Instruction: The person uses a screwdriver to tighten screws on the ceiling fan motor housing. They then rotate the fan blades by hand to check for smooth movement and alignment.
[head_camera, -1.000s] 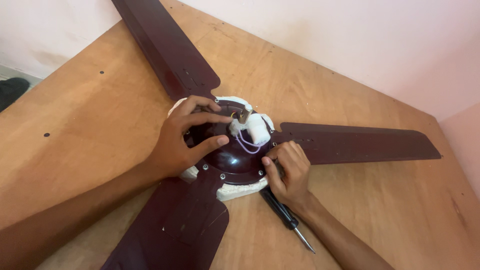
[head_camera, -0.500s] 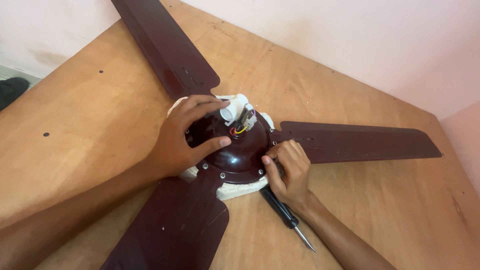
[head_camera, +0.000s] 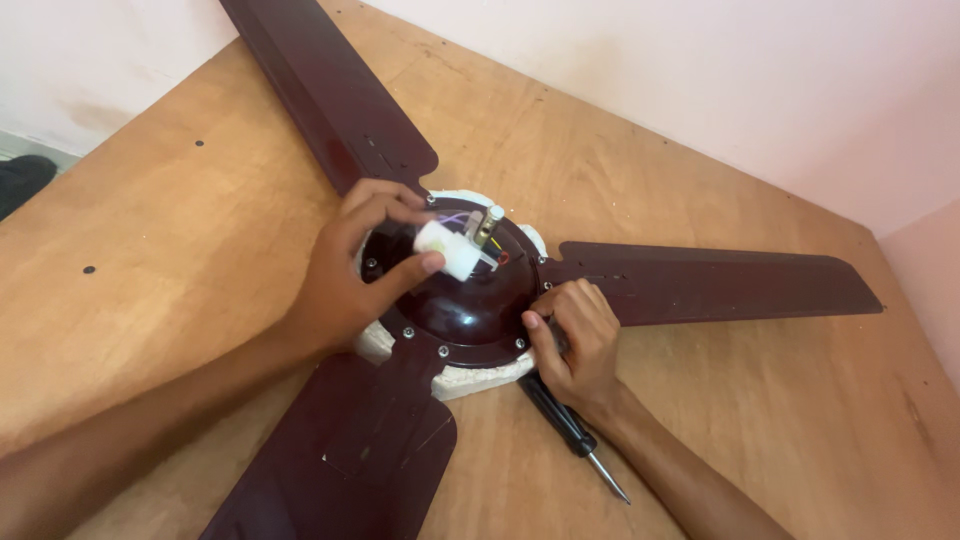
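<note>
The ceiling fan (head_camera: 470, 300) lay in the middle of the wooden tabletop (head_camera: 180, 200), its glossy maroon motor dome propped on a white foam block (head_camera: 470, 378) and three long maroon blades reaching toward the edges. It looked heavy and stiff at the hub, with slick paint; the dome's screwed rim seemed the surest place to grip, the blades less so. The left hand (head_camera: 355, 270) pinched a small white cylinder (head_camera: 447, 249) wired to the centre shaft. The right hand (head_camera: 575, 340) was curled shut at the rim, a black-handled screwdriver (head_camera: 570, 432) lying beneath its wrist.
</note>
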